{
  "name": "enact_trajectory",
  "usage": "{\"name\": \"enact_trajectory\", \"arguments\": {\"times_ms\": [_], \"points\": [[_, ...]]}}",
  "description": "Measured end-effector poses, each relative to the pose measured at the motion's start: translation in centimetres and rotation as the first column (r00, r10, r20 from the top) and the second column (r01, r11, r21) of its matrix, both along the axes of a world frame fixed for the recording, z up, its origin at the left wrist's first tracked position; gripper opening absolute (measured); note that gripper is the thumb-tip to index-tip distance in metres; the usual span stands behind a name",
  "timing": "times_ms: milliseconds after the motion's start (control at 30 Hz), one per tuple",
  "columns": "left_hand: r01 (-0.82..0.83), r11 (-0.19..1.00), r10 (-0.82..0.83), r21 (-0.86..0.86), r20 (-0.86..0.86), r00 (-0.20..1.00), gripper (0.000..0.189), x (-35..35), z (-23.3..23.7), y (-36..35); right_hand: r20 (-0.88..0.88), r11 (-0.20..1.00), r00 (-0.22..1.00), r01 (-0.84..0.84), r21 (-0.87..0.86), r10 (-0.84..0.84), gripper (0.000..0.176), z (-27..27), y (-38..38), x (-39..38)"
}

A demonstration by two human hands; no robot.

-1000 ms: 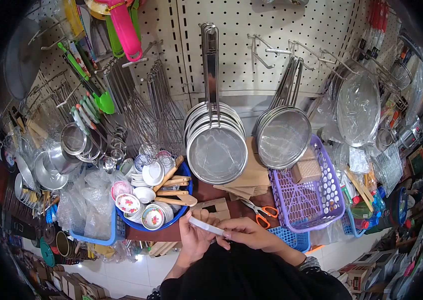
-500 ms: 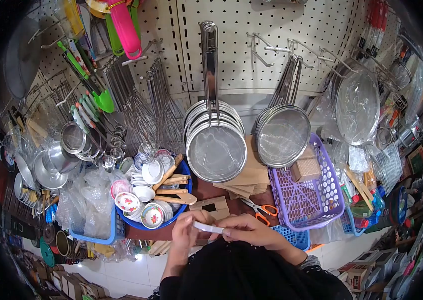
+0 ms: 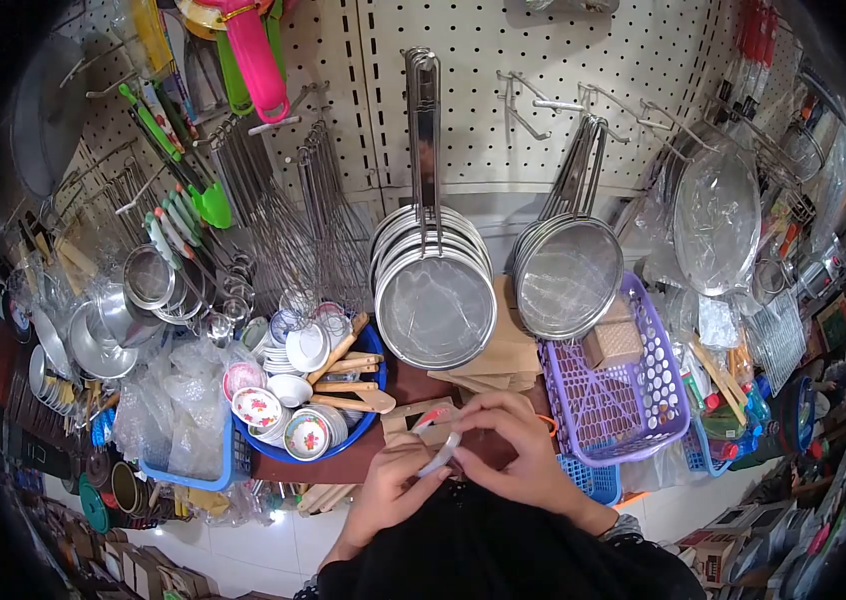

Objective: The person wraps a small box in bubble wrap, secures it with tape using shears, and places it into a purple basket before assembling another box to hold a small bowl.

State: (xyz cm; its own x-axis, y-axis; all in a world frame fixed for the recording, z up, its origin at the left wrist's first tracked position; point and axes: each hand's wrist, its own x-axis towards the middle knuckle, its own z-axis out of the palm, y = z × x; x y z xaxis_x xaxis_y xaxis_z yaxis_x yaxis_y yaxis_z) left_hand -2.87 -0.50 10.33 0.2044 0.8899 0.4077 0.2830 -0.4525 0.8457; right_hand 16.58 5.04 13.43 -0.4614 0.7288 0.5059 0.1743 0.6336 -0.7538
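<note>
Close in front of my body, both hands meet around a thin, white, curved band-like thing, seen nearly edge-on; its exact kind I cannot tell. My left hand pinches its lower end between thumb and fingers. On the upper end are the bent fingers of my right hand, its thumb close below. A small reddish and pale patch shows just above the left fingers. Behind the right hand, scissors are mostly hidden, with part of an orange handle in sight.
Left of my hands stands a blue basin of small bowls and wooden-handled utensils. A purple basket holding a box is on the right. Brown cardboard lies under hanging strainers. Whisks hang from the pegboard.
The white band has turned from nearly level to steeply slanted. My left hand has moved lower, my right fingers have risen over it, and the scissors have become mostly covered.
</note>
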Motion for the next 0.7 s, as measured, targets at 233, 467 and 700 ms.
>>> {"name": "enact_trajectory", "arguments": {"times_ms": [233,467,700], "points": [[-0.169,0.954,0.233,0.247,-0.259,0.937,0.013,1.0,0.5,0.0,-0.087,0.988,0.987,0.143,0.049,-0.138,0.025,-0.4,-0.9,-0.9],[-0.180,0.941,0.265,0.286,-0.297,0.917,0.015,1.2,0.4,-0.2,-0.140,0.990,0.980,0.139,-0.009,-0.139,0.019,-1.5,-1.1,-1.0],[-0.190,0.934,0.292,0.303,-0.337,0.895,0.015,1.2,0.5,-0.4,-0.184,0.987,0.976,0.093,-0.129,-0.116,0.015,-1.6,-1.2,-1.5]]}}
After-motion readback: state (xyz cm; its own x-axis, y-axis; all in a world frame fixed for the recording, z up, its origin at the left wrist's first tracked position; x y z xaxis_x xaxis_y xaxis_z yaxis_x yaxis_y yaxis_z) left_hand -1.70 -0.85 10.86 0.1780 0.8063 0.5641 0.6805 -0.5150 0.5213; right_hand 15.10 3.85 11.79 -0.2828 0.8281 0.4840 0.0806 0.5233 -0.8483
